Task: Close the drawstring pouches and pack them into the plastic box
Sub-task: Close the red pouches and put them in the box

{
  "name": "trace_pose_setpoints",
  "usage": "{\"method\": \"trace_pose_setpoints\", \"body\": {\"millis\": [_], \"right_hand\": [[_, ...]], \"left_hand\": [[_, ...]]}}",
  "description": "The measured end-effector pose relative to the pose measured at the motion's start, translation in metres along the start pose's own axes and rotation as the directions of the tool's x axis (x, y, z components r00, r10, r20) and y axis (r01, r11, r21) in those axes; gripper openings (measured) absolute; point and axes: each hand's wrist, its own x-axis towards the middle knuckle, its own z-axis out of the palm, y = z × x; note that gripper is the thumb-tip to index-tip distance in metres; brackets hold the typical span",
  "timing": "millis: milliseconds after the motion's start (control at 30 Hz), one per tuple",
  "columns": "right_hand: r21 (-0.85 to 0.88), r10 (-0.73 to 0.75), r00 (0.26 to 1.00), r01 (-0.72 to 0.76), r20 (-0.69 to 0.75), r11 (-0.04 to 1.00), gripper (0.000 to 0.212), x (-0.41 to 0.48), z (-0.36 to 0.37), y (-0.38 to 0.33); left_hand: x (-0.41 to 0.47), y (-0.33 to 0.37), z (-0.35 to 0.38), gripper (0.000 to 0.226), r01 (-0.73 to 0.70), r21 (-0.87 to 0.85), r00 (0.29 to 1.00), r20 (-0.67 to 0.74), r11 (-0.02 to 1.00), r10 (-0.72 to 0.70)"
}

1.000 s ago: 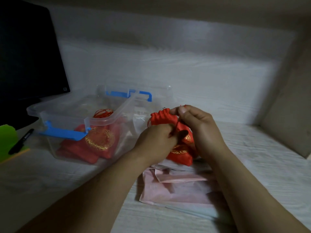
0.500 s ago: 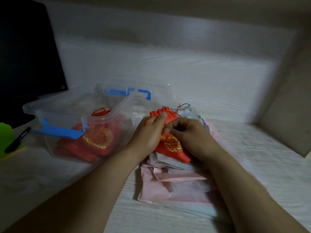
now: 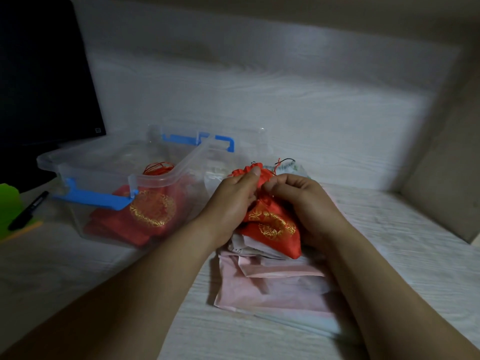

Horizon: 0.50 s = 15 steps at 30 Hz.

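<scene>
A red drawstring pouch (image 3: 272, 229) with gold embroidery is held between both hands above a pile of pink and white bags. My left hand (image 3: 231, 201) pinches the gathered mouth of the pouch with its thumb on top. My right hand (image 3: 304, 201) grips the neck and the cord, whose red and black ends stick up behind the fingers. To the left stands the clear plastic box (image 3: 85, 167) with blue latches; red embroidered pouches (image 3: 148, 211) lie inside it.
Flat pink and white bags (image 3: 270, 287) lie under my hands. The box's clear lid (image 3: 197, 141) with a blue handle leans behind the box. A black marker (image 3: 28, 210) and a green object (image 3: 9, 203) sit far left, below a dark monitor (image 3: 44, 74).
My right hand came down from the top of the pouch to its neck, and the pouch's mouth is drawn tighter. The pouch sank a little toward the bag pile.
</scene>
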Motion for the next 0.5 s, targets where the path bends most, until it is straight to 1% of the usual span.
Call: {"method": "trace_pose_setpoints", "body": {"millis": [67,133,233,300,400,467,500], "right_hand": [[0.124,0.044,0.999,-0.046,0.019,0.991,0.013,0.0,0.002,-0.003],[0.163,0.072,0.997,-0.074,0.02,0.984,0.014,0.001,0.003,-0.003],[0.148,0.124,0.992,-0.124,0.009,0.981,0.011,0.004,-0.001,-0.003],[0.141,0.159,0.987,-0.162,0.036,0.977,0.013,0.005,-0.004,-0.003],[0.108,0.177,0.981,-0.184,0.074,0.977,0.014,0.004,-0.007,-0.004],[0.058,0.185,0.978,-0.191,0.102,0.98,0.015,0.004,-0.007,-0.004],[0.042,0.19,0.975,-0.196,0.114,0.98,0.013,0.004,-0.008,-0.004]], "left_hand": [[0.001,-0.002,0.0,0.032,0.009,-0.051,1.0,-0.006,0.999,-0.01],[0.001,-0.003,0.0,0.033,0.019,-0.101,0.999,-0.028,0.995,-0.022],[-0.003,0.003,0.003,0.04,0.022,-0.146,0.999,-0.034,0.989,-0.027],[-0.003,0.008,0.003,0.045,0.026,-0.17,0.996,-0.081,0.985,-0.04],[0.004,0.009,-0.005,0.033,0.006,-0.224,0.987,-0.157,0.975,-0.042],[0.004,0.013,-0.008,0.036,-0.045,-0.25,0.984,-0.18,0.967,0.0],[0.002,0.016,-0.006,0.038,-0.073,-0.261,0.985,-0.167,0.963,0.029]]}}
